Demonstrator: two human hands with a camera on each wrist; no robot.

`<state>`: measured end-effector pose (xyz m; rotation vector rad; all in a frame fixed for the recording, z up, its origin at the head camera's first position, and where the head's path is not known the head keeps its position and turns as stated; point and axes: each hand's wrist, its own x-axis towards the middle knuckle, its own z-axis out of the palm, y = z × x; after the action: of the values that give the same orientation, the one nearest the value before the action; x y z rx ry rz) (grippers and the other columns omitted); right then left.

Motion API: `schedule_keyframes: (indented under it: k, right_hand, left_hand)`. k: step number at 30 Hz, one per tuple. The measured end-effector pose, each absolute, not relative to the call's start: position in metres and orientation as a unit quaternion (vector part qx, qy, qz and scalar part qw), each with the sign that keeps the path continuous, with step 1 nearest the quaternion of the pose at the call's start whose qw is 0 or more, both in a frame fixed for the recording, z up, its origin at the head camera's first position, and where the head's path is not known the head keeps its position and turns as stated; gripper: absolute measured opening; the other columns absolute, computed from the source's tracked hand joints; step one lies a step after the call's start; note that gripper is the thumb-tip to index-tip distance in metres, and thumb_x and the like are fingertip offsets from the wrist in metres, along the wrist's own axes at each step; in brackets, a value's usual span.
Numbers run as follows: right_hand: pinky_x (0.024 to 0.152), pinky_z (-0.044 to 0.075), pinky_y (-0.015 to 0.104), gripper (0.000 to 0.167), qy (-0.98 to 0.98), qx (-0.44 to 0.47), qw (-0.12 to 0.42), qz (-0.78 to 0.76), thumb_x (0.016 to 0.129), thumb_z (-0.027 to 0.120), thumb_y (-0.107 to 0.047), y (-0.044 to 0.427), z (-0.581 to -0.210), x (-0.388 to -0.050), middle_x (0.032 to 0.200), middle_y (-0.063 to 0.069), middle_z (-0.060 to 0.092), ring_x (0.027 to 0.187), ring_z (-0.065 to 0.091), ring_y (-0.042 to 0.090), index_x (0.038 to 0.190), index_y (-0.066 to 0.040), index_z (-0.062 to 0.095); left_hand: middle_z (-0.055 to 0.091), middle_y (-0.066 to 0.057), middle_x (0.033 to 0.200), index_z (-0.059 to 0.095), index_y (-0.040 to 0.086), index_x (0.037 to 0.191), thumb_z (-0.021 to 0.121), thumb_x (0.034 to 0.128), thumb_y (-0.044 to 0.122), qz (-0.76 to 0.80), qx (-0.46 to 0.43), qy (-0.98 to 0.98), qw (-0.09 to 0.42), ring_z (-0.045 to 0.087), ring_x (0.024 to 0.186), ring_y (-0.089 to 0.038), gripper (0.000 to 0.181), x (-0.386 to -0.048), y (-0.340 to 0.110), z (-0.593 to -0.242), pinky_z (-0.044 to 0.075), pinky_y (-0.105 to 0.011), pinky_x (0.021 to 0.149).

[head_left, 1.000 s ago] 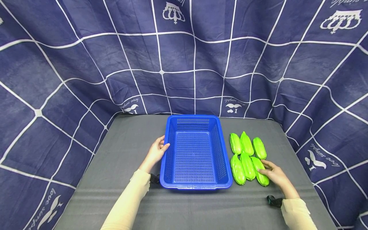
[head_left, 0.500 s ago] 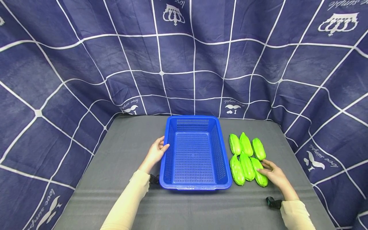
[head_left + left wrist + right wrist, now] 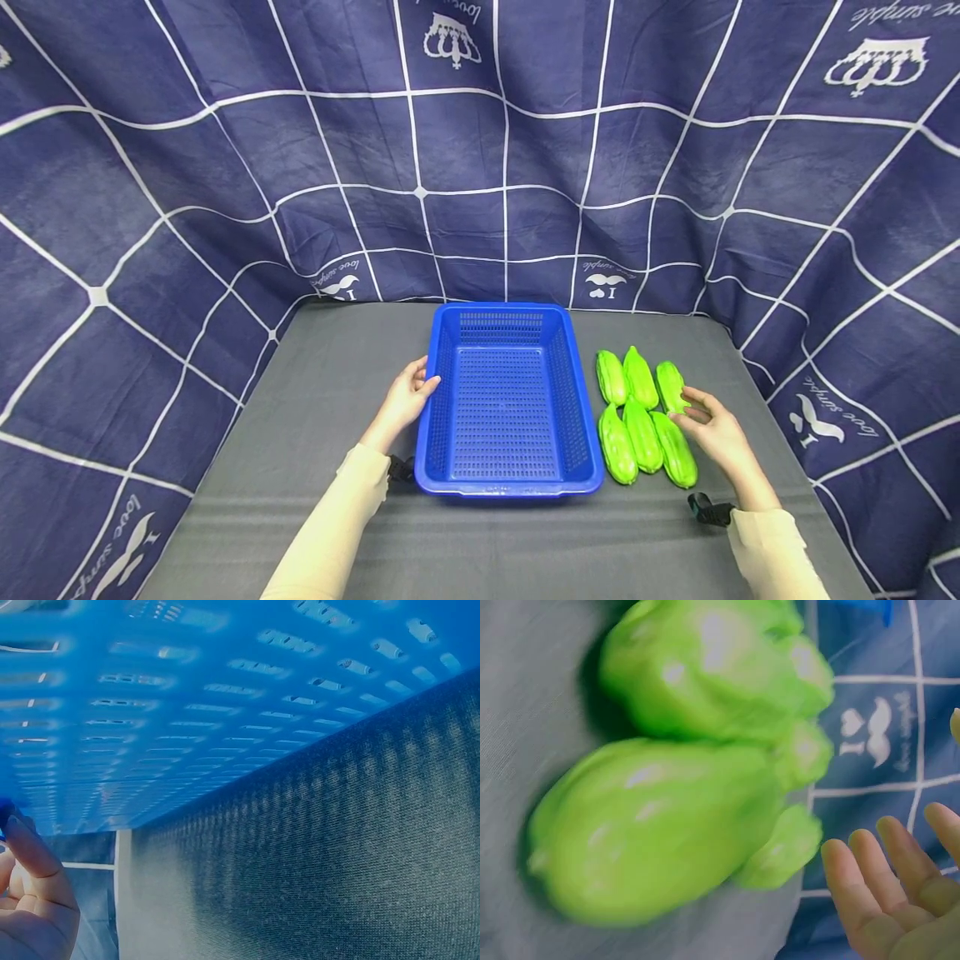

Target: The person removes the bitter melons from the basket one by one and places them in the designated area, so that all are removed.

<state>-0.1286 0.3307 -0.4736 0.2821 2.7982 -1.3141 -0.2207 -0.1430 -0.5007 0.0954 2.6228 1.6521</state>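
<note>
A blue plastic basket (image 3: pixel 501 408) with slotted walls stands on the grey table, nothing lying in it. My left hand (image 3: pixel 407 393) holds its left rim; in the left wrist view the curled fingers (image 3: pixel 34 851) reach the basket's wall. Right of the basket, several bright green gourds, resembling bitter melons, lie in two rows. My right hand (image 3: pixel 716 425) hovers over their right side, fingers relaxed and apart, between the back-right gourd (image 3: pixel 670 385) and the front-right gourd (image 3: pixel 677 452). In the right wrist view the spread fingers (image 3: pixel 844 874) hold nothing, and the front-right gourd (image 3: pixel 656 832) lies beside them.
A grey cloth covers the table (image 3: pixel 315 350). Dark blue curtains (image 3: pixel 465 150) with white grid lines enclose the back and sides. The basket's right rim lies close to the left gourds (image 3: pixel 617 446).
My right hand has moved away from the front-right gourd, backward toward the back-right one. The left hand stays at the basket's rim, and the gourds lie as before.
</note>
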Motion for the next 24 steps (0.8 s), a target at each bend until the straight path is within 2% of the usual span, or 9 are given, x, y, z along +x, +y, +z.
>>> schedule_keyframes:
  k: [2, 4, 11, 17, 24]
  right_hand:
    - [0.082, 0.044, 0.006, 0.067, 0.896, 0.080, 0.005, -0.438, 0.097, 0.064, -0.022, 0.325, -0.468, -0.133, 0.147, 0.033, 0.040, 0.131, 0.045, 0.048, 0.147, 0.008, 0.032]
    - [0.076, 0.037, 0.000, 0.065, 0.889, 0.072, -0.005, -0.452, 0.096, 0.064, -0.021, 0.319, -0.465, -0.137, 0.146, 0.032, 0.041, 0.131, 0.046, 0.047, 0.147, 0.008, 0.034]
    - [0.077, 0.042, 0.004, 0.059, 0.879, 0.053, -0.014, -0.474, 0.096, 0.064, -0.018, 0.301, -0.460, -0.150, 0.146, 0.029, 0.044, 0.130, 0.049, 0.043, 0.145, 0.004, 0.040]
    - [0.077, 0.044, 0.008, 0.057, 0.877, 0.032, -0.023, -0.478, 0.096, 0.064, -0.020, 0.288, -0.457, -0.161, 0.143, 0.027, 0.048, 0.129, 0.049, 0.046, 0.144, 0.003, 0.042]
    - [0.081, 0.043, 0.005, 0.053, 0.858, 0.007, -0.021, -0.513, 0.095, 0.063, -0.011, 0.274, -0.457, -0.171, 0.143, 0.029, 0.047, 0.129, 0.048, 0.046, 0.141, 0.008, 0.043]
  left_hand:
    - [0.062, -0.029, 0.117, 0.038, -0.011, 0.143, 0.060, 0.0972, 0.009, 0.532, 0.032, 0.846, 0.020, 0.067, 0.097, -0.037, 0.055, -0.221, -0.143, -0.500, 0.055, -0.046, 0.085]
    - [0.062, -0.029, 0.117, 0.038, -0.011, 0.143, 0.060, 0.0971, 0.009, 0.531, 0.033, 0.846, 0.022, 0.067, 0.097, -0.037, 0.055, -0.222, -0.142, -0.499, 0.055, -0.046, 0.085]
    - [0.063, -0.029, 0.115, 0.039, -0.012, 0.143, 0.060, 0.0970, 0.010, 0.527, 0.037, 0.849, 0.025, 0.067, 0.097, -0.037, 0.055, -0.223, -0.142, -0.500, 0.055, -0.047, 0.085]
    - [0.061, -0.030, 0.118, 0.039, -0.011, 0.143, 0.059, 0.0983, 0.012, 0.513, 0.034, 0.857, 0.024, 0.065, 0.101, -0.039, 0.054, -0.223, -0.146, -0.500, 0.053, -0.050, 0.089]
    - [0.061, -0.029, 0.115, 0.043, -0.010, 0.141, 0.059, 0.0976, 0.011, 0.515, 0.023, 0.857, 0.015, 0.064, 0.099, -0.038, 0.051, -0.221, -0.147, -0.500, 0.051, -0.050, 0.090]
